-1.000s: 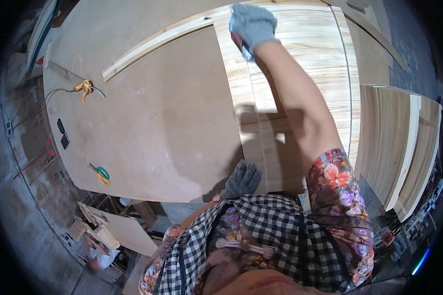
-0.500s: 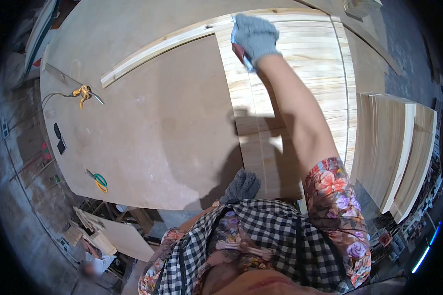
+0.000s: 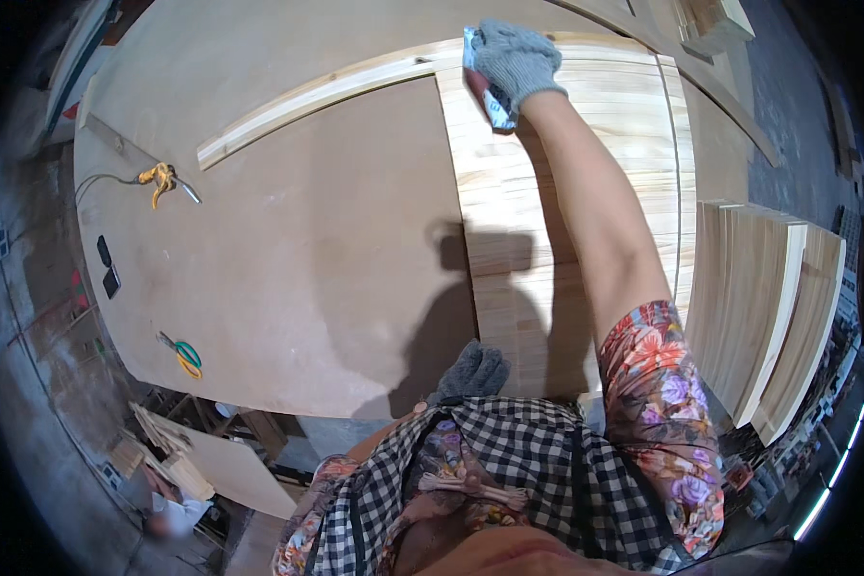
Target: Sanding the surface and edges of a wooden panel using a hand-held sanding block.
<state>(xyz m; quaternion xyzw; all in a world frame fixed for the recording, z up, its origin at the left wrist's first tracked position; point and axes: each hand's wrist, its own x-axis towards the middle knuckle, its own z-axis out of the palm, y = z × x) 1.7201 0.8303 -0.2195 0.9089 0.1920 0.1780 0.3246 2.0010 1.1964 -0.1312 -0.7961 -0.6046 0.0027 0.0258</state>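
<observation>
In a grey knit glove, my right hand reaches to the far end of a pale wooden panel made of joined strips. Its fingers are closed over what looks like a folded sheet of sandpaper, reddish-brown with a printed pale-blue side, pressed against the panel's top. My left hand, in a darker grey glove, lies by the near edge of the panel, close to my checked apron. Its fingers are extended, and nothing shows in them.
A long wooden strip runs left from the panel's far edge across the brown table. On the left lie a yellow air blow gun, small dark items and green-and-orange scissors. Stacked boards stand at right. A person is at lower left.
My right hand has shifted slightly right and nearer with the sandpaper, still at the panel's far end. My left hand stays by the near edge. The whole view has tilted slightly.
</observation>
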